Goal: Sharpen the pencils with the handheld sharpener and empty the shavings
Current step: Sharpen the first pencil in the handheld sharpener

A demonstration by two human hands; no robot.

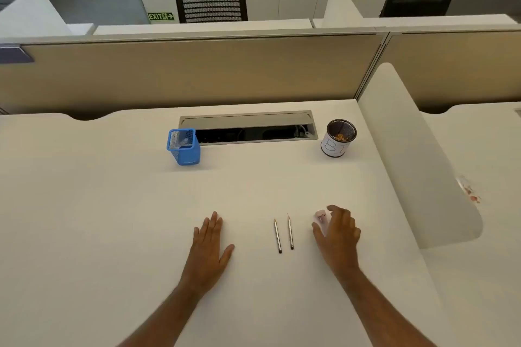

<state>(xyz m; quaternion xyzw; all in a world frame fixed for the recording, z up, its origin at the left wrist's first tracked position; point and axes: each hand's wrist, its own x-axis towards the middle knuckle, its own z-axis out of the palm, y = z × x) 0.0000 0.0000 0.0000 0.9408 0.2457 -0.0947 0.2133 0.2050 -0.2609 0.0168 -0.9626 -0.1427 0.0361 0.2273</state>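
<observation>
Two thin pencils [284,235] lie side by side on the white desk [112,205], tips pointing away from me. My left hand [210,245] rests flat on the desk to their left, fingers apart, holding nothing. To their right, my right hand [338,231] curls over a small pale pink sharpener [320,218], fingers around it while it sits on the desk; much of it is hidden under the hand. A round mesh cup [338,138] with a white paper label stands at the back right and holds orange-brown shavings.
A blue mesh holder [183,146] stands at the back left of centre, next to an open cable tray slot [248,127]. A white curved divider [417,160] borders the desk on the right, a beige partition wall [197,73] behind.
</observation>
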